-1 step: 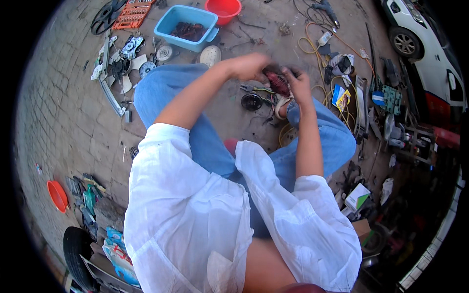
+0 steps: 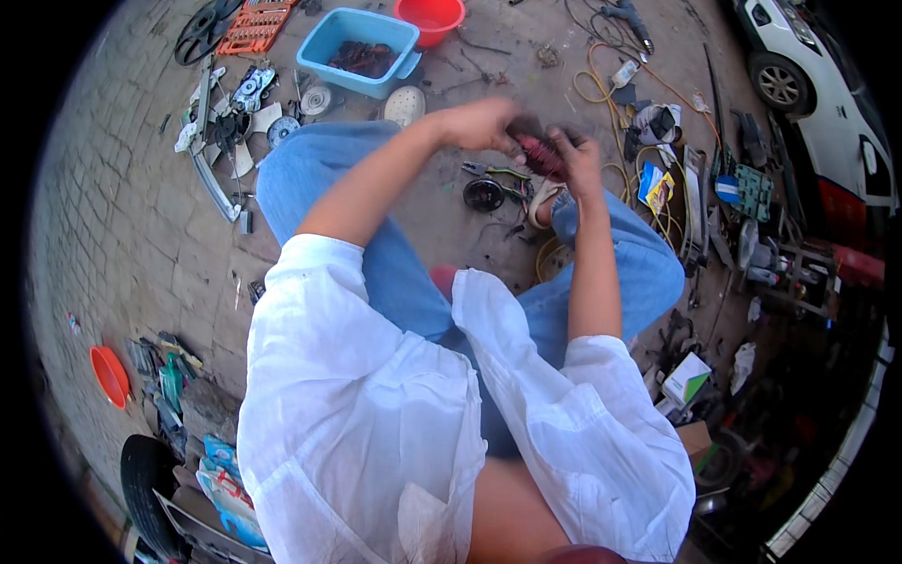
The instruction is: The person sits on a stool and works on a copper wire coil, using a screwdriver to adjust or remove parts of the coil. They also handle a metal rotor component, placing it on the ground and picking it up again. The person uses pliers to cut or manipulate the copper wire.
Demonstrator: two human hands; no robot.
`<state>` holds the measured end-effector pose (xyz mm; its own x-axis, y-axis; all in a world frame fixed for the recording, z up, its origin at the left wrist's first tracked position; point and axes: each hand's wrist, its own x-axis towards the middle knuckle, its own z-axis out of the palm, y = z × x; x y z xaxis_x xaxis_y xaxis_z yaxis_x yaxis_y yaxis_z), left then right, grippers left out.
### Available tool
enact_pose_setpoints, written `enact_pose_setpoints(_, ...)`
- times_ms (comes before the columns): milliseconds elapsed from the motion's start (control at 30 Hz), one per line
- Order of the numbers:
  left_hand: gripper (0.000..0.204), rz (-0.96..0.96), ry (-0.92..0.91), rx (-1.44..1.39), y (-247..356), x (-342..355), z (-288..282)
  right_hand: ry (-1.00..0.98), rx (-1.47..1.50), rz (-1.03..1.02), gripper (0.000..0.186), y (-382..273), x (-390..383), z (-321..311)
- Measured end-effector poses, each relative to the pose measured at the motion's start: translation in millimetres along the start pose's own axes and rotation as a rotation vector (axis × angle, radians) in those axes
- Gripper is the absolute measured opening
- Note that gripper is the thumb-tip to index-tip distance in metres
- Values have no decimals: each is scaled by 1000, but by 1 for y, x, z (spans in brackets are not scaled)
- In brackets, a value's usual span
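A dark red, ribbed piece like a motor's wire winding is held up between both hands, over the ground in front of my bent knees. My left hand grips its dark left end, its fingers slightly smeared by motion. Around the right end closes my right hand, thumb on top; both hands' fingertips look blackened. Below them on the ground lie pliers with green-and-black handles and a round black part. My right foot, in a light shoe, is beside these.
Ahead stands a blue tub with dark brownish pieces inside, beside a red basin. Metal and plastic parts lie to the left, near an orange tool case. Yellow cable, a drill-like tool and a white car are on the right.
The winding has turned slightly in my hands and shifted a little to the right. Both hands otherwise keep nearly the same place.
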<state>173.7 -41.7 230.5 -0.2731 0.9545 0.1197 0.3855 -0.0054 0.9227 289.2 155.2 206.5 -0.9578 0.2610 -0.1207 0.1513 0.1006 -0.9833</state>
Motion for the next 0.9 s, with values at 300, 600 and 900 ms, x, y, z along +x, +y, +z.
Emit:
enact_pose_setpoints(300, 49, -408, 449, -14, -49, 10, 2, 251, 206, 143, 27, 83, -16, 53)
enact_pose_setpoints(600, 15, -197, 546, 496, -38, 0, 13, 234, -153, 73, 31, 54, -52, 60)
enact_pose_setpoints(900, 18, -108, 244, 540, 1, 4, 4, 65, -535, -174, 31, -49, -18, 18)
